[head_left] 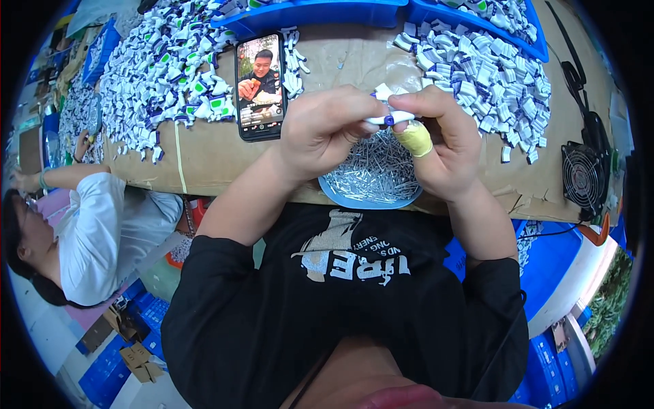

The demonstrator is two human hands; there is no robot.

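Observation:
My left hand (315,129) and my right hand (446,146) meet above the table, both closed with pinching fingers. Between their fingertips is a small white plastic part (390,120) with a purple end; each hand grips one side of it. Yellow tape (415,139) wraps a finger of my right hand. My fingers cover much of the part, so its full shape is hidden. Directly below sits a blue bowl (364,202) filled with thin silvery metal pins (375,174).
White-and-green parts (170,75) pile up on the left, white-and-purple ones (490,78) on the right. A phone (260,88) lies by the left pile. Blue trays (313,17) line the back. A small black fan (584,174) stands right. A co-worker (92,232) sits left.

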